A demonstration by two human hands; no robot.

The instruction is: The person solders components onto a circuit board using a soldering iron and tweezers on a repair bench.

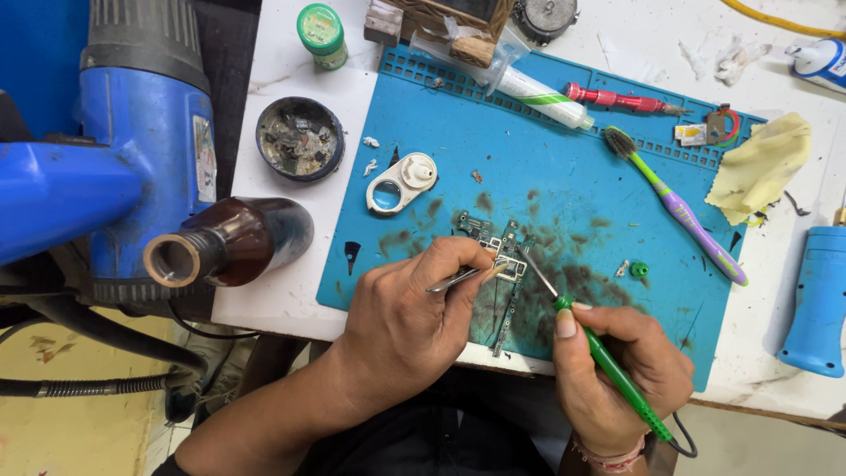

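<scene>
The left hand (401,322) pinches metal tweezers (458,278) between closed fingers, tips touching a small circuit board (507,251). The right hand (617,370) grips a green-handled soldering iron (608,361), fingers wrapped tight, its tip on the same board. The board lies near the front edge of a stained blue work mat (546,159) on a white tabletop (291,282). Farther back lie a toothbrush (674,203), a syringe tube (542,95) and a yellow cloth (762,167). At left stand a brown bottle (233,242) and a blue heat gun (123,141).
</scene>
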